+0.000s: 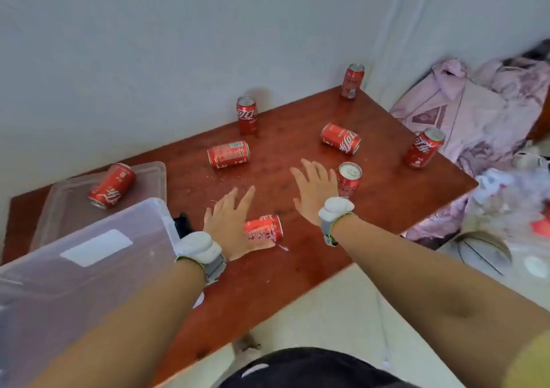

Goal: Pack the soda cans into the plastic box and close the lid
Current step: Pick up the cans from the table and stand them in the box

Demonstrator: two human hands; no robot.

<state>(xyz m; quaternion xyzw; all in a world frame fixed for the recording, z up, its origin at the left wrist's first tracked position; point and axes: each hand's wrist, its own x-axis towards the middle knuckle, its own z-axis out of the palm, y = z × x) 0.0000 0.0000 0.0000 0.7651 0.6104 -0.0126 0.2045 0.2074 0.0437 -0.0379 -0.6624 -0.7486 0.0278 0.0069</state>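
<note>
Several red soda cans are spread over a reddish wooden table (387,197). One can (265,229) lies on its side just right of my left hand (227,224), which is open with fingers spread, touching or nearly touching it. An upright can (348,179) stands right beside my right hand (315,191), also open and holding nothing. Other cans lie at the middle (228,154) and far middle (340,138); upright ones stand at the back (247,115), the far corner (352,81) and the right edge (424,148). The clear plastic box (74,268) is at the near left. Its lid (148,176) lies flat behind it with a can (111,185) resting on it.
A white wall runs along the table's far side. Purple bedding (464,113) and crumpled plastic (506,203) crowd the right, past the table's edge. A round object (476,250) sits on the pale floor below. A small black item (183,224) lies next to the box.
</note>
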